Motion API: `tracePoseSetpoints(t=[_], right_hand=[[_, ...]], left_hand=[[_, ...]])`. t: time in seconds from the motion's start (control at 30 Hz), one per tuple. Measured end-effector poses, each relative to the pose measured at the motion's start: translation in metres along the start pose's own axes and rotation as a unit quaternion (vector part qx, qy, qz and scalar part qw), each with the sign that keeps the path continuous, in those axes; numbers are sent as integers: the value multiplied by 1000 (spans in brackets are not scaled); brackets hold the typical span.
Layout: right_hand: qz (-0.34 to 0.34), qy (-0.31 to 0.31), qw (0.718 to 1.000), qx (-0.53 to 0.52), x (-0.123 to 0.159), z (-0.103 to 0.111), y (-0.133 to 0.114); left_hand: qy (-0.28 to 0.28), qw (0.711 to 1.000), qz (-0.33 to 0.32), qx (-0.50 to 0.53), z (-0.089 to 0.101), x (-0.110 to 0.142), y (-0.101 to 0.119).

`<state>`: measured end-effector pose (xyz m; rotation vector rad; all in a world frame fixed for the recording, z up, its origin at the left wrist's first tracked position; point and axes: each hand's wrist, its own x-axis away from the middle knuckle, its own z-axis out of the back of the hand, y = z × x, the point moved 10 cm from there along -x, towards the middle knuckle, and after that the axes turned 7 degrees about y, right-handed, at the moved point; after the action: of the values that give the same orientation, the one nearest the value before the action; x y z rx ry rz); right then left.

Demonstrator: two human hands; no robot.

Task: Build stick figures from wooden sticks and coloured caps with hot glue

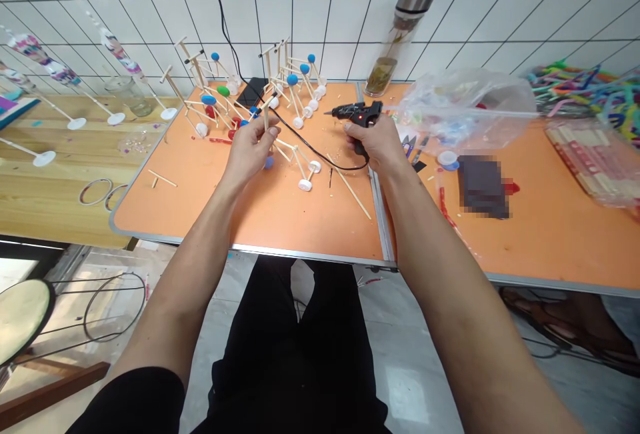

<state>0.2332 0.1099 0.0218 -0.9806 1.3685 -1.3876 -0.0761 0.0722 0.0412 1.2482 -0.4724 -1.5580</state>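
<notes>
Orange laminate counter point(300, 221) with grey metal edge: tan wooden-stick frames with white bottle-cap feet point(299, 123) at 11 o'clock, steel-capped glass bottle point(397, 41) at 1 o'clock, crumpled clear plastic bag point(465, 111) at 2 o'clock, loose thin wooden stick point(349, 185) at 5 o'clock.

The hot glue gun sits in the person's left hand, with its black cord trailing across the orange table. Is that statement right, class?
Not quite: the hot glue gun is in the person's right hand, not the left, as the head view shows. Its black cord does trail across the orange table.
</notes>
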Motion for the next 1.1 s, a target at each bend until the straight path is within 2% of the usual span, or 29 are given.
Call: tracePoseSetpoints(t=[0.13,0.37,0.53,0.63,0.73,0.8,0.87,1.0,1.03,1.1], right_hand=[[-55,4,998,-13,-4,3,21],[-118,15,993,-4,-3,5,39],[-103,22,994,30,-7,12,40],[-81,15,991,103,-11,21,36],[-43,26,960,275,-13,33,26],[4,38,918,395,-13,37,15],[46,44,878,474,-9,35,5],[74,56,832,547,1,31,-10],[91,67,827,550,5,29,-17],[149,72,844,510,12,19,-33]], left_hand=[[-3,1000,6,-7,0,0,-3],[-9,1000,-15,-12,-2,-2,-7],[-10,1000,-18,-14,-2,-3,-10],[-12,1000,-13,-9,-3,-3,-12],[-10,1000,-11,-9,-3,-3,-12],[-7,1000,-16,-16,-2,-2,-11],[-3,999,-22,-23,-1,-2,-10],[-5,1000,-20,-19,-1,-2,-9],[-7,1000,-18,-17,-1,-2,-10],[-10,1000,-14,-15,-1,-2,-10]])
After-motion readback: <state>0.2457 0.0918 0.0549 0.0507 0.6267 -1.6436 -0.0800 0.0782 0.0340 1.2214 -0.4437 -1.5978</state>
